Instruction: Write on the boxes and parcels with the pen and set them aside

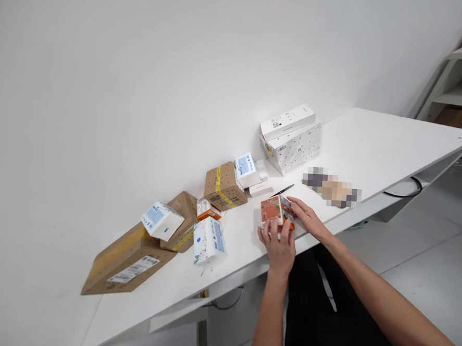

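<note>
The orange box (271, 209) is at the near edge of the desk (393, 136), about midway along it, and both hands are on it. The left hand (278, 245) has its fingers bent over the near side; the right hand (305, 215) lays its fingers along the right side, so the grip of each is closed on the box. Its contents cannot be seen. Just beyond it a dark pen (283, 190) lies aslant, and to the right, near the same edge, is a blurred item (330, 187) that cannot be made out. Toward the far edge, by the wall, a large white box (300, 148) carries a slim white box (288, 122). Left of these, a small white box (261, 189) is beside a blue-labelled pack (246, 170), next to a yellow-taped carton (225, 180). Farther left come a smaller orange box (208, 210) and, nearer the near edge, a patterned pack (210, 242). Toward the desk's left end, a taped carton (183, 212) and a long carton (132, 258) stand together, a white pack (161, 221) resting on top. The cartons' insides are hidden.
</note>
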Demonstrator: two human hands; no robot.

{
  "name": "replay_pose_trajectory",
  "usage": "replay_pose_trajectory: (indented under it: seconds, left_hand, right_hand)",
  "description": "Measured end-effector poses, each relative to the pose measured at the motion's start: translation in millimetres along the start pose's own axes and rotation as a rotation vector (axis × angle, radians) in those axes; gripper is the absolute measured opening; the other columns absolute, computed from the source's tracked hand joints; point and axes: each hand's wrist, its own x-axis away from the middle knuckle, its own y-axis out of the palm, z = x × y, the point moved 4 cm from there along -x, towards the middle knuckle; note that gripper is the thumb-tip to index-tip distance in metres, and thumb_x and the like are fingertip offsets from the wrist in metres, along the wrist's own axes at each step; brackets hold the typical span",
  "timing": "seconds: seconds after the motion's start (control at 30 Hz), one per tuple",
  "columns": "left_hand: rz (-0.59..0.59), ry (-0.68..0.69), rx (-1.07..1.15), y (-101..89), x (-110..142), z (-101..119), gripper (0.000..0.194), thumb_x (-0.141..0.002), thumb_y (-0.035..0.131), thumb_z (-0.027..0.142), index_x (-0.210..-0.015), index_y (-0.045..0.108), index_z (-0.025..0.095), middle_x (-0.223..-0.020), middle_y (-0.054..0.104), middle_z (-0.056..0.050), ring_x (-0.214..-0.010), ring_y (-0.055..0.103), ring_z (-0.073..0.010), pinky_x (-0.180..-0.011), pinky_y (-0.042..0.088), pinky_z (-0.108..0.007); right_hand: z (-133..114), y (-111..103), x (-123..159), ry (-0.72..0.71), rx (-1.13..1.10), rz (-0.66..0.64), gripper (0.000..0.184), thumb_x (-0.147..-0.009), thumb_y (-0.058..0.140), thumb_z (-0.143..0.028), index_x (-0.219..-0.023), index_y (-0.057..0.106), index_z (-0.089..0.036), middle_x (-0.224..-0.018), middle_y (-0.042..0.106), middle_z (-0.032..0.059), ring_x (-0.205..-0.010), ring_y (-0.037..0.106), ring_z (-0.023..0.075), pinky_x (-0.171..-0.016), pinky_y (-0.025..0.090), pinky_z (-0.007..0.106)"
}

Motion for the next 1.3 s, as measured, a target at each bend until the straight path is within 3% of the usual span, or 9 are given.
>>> replay_pose_trajectory:
  seconds: [0.2,0.33,0.47,0.63,0.8,1.0,1.13,1.23,1.3]
  left_hand:
    - [0.014,-0.041,0.292,-2.9,10.3,9.2,0.046,-0.080,0.056,0.012,-0.125,0.047,0.019,-0.120,0.060,-0.013,-0.125,0.049,-0.0307,-0.103,0.040,-0.056]
    - [0.149,-0.539,0.631,-4.0,9.4,-32.4,0.035,-0.088,0.054,0.029,-0.120,0.050,0.018,-0.121,0.056,-0.014,-0.119,0.055,-0.0260,-0.100,0.046,-0.045]
    - [-0.140,-0.937,1.100,17.3,3.4,-58.3,0.055,-0.084,0.059,0.049,-0.130,0.044,0.022,-0.128,0.054,-0.014,-0.118,0.056,-0.0256,-0.096,0.048,-0.039]
    - [-0.315,-0.807,1.341,16.6,-18.2,-54.0,0.088,-0.075,0.072,0.047,-0.144,0.022,0.029,-0.131,0.053,-0.013,-0.117,0.057,-0.0263,-0.097,0.048,-0.042]
    - [-0.270,-0.612,1.232,15.6,-23.3,-43.9,0.075,-0.077,0.072,0.040,-0.139,0.032,0.029,-0.142,0.042,-0.012,-0.129,0.045,-0.0267,-0.105,0.041,-0.042]
    - [-0.250,-0.487,1.048,32.1,-8.1,-43.5,0.054,-0.080,0.067,0.038,-0.128,0.045,0.026,-0.141,0.038,-0.012,-0.132,0.041,-0.0267,-0.107,0.038,-0.044]
    - [-0.250,-0.460,0.931,32.0,-7.8,-48.4,0.050,-0.077,0.070,0.036,-0.122,0.051,0.025,-0.140,0.035,-0.012,-0.134,0.037,-0.0281,-0.104,0.041,-0.043]
    - [-0.277,-0.416,0.882,29.6,-11.2,-48.7,0.049,-0.077,0.070,0.033,-0.122,0.051,0.026,-0.137,0.038,-0.012,-0.137,0.033,-0.0283,-0.106,0.039,-0.046]
    - [-0.274,-0.409,0.873,28.3,-11.8,-48.1,0.052,-0.077,0.070,0.032,-0.124,0.050,0.025,-0.138,0.038,-0.012,-0.138,0.031,-0.0287,-0.107,0.038,-0.047]
  right_hand:
    - [-4.9,6.3,1.6,0.067,-0.061,-0.134,0.057,-0.080,0.062,-0.048,-0.131,0.050,-0.023,-0.115,0.065,0.0077,-0.102,0.063,0.0234,-0.091,0.051,0.041]
    - [0.0,6.0,1.0,0.071,-0.191,-0.113,0.059,-0.080,0.062,-0.045,-0.134,0.048,-0.024,-0.122,0.063,0.0081,-0.106,0.063,0.0243,-0.093,0.049,0.042]
    - [2.2,4.1,3.0,0.076,-0.319,-0.103,0.065,-0.077,0.065,-0.038,-0.138,0.045,-0.028,-0.128,0.061,0.0060,-0.111,0.061,0.0249,-0.096,0.048,0.042]
    - [-15.4,-0.1,8.5,-0.013,-0.343,-0.234,0.064,-0.069,0.067,-0.021,-0.131,0.053,-0.030,-0.126,0.062,0.0037,-0.118,0.057,0.0269,-0.101,0.044,0.044]
    - [-31.2,-11.1,8.4,-0.099,-0.233,-0.234,0.057,-0.058,0.057,-0.008,-0.111,0.067,-0.029,-0.143,0.048,0.0002,-0.134,0.041,0.0272,-0.107,0.037,0.039]
    - [-30.7,-22.4,11.5,-0.128,-0.062,-0.243,0.066,-0.063,0.055,-0.014,-0.127,0.056,-0.028,-0.145,0.046,0.0034,-0.136,0.038,0.0279,-0.107,0.037,0.043]
    - [-40.4,-58.9,3.0,-0.214,0.267,0.027,0.056,-0.075,0.053,-0.024,-0.131,0.053,-0.029,-0.135,0.053,0.0065,-0.122,0.050,0.0282,-0.103,0.041,0.048]
    - [-45.6,-90.2,-9.9,-0.207,0.773,0.299,0.047,-0.081,0.051,-0.030,-0.128,0.057,-0.023,-0.134,0.050,0.0160,-0.123,0.044,0.0371,-0.098,0.039,0.056]
    - [-41.0,-102.7,-19.4,-0.139,1.058,0.337,0.051,-0.081,0.055,-0.039,-0.129,0.056,-0.021,-0.137,0.045,0.0209,-0.126,0.036,0.0439,-0.095,0.035,0.062]
